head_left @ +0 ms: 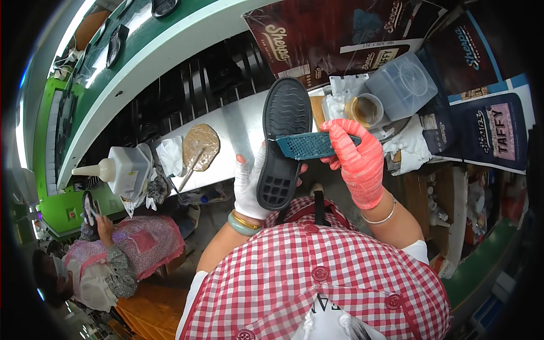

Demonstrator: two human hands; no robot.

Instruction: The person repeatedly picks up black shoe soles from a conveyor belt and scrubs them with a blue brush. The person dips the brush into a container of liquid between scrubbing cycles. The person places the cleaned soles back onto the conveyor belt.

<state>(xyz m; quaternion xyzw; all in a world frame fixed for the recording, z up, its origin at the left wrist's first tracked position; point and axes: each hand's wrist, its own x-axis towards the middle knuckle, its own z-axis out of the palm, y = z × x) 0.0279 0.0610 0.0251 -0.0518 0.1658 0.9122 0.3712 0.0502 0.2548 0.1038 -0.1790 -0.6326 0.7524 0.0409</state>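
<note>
My left hand (249, 187), in a white glove with bare fingertips, grips a black shoe sole (288, 113) by its lower half. The sole stands lengthwise before me, showing wavy ridges at its far end and square recesses at the near end. My right hand (358, 161), in a coral-red knitted glove, pinches a flat teal strip with a mesh-like texture (309, 145) by its right end. The strip's left end lies across the middle of the sole; whether it touches cannot be told. Just beyond the right hand stands a small cup of brownish stuff (365, 109).
A clear plastic box (403, 85) and dark printed cartons (487, 122) stand right. Left are a white squeeze bottle (126, 170) and a brown lump (201, 147) with a thin stick. Beyond runs a green conveyor (136, 34) carrying soles. A co-worker (113, 249) sits left.
</note>
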